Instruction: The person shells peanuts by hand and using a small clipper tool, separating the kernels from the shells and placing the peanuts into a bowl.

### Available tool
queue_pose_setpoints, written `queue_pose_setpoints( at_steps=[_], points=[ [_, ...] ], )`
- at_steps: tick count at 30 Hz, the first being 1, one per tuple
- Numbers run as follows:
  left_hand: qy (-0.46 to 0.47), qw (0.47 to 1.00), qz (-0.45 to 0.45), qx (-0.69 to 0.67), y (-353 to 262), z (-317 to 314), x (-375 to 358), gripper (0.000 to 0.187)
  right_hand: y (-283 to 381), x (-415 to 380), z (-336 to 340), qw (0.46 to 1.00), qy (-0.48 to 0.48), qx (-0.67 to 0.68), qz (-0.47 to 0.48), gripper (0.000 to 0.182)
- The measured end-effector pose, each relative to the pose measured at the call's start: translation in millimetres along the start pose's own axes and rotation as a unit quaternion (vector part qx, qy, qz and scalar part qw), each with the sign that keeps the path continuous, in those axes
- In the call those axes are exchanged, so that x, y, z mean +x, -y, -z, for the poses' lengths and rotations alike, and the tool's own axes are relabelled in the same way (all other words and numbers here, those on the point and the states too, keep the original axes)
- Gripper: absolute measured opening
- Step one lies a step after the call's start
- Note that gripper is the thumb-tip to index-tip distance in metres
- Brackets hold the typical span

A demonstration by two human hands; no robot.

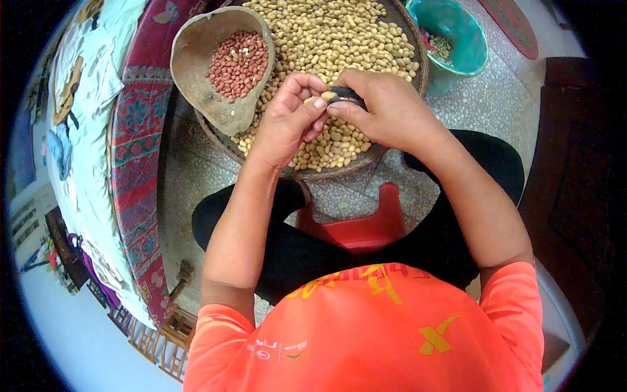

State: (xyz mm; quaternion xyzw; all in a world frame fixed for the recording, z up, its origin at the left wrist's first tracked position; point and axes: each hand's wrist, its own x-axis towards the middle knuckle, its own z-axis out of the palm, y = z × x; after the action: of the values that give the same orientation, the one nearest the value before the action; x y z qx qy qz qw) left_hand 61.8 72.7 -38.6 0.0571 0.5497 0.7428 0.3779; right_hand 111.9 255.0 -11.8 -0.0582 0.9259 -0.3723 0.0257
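Note:
Over a round basket (423, 49) full of unshelled peanuts (333, 39), my two hands meet. My right hand (385, 104) is closed on a dark tool (347, 97) whose tips reach a peanut (328, 96). My left hand (294, 117) is closed, its thumb and fingers pinching that peanut from the other side. A scoop-shaped gourd bowl (189, 59) with red shelled kernels (238, 65) rests on the peanuts to the left of my hands.
A teal bin (471, 39) with some shells inside stands at the upper right. A red stool (359, 228) shows between my legs. On the left is a bed with a patterned red cover (137, 163). Dark wooden furniture (565, 163) stands on the right.

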Motion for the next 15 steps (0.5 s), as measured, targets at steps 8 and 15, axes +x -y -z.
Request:
queue_pose_setpoints(
  at_steps=[8, 15],
  points=[
    [0.002, 1.0, 0.005, 0.008, 1.9, 1.7, -1.0, 0.018, 0.4, -0.4, -1.6, 0.998, 0.002, -0.059, 0.008, 0.031],
    [-0.007, 1.0, 0.008, 0.012, 1.9, 3.5, -1.1, 0.016, 2.6, -1.6, -5.3, 0.995, -0.006, -0.102, 0.022, 0.029]
  ],
)
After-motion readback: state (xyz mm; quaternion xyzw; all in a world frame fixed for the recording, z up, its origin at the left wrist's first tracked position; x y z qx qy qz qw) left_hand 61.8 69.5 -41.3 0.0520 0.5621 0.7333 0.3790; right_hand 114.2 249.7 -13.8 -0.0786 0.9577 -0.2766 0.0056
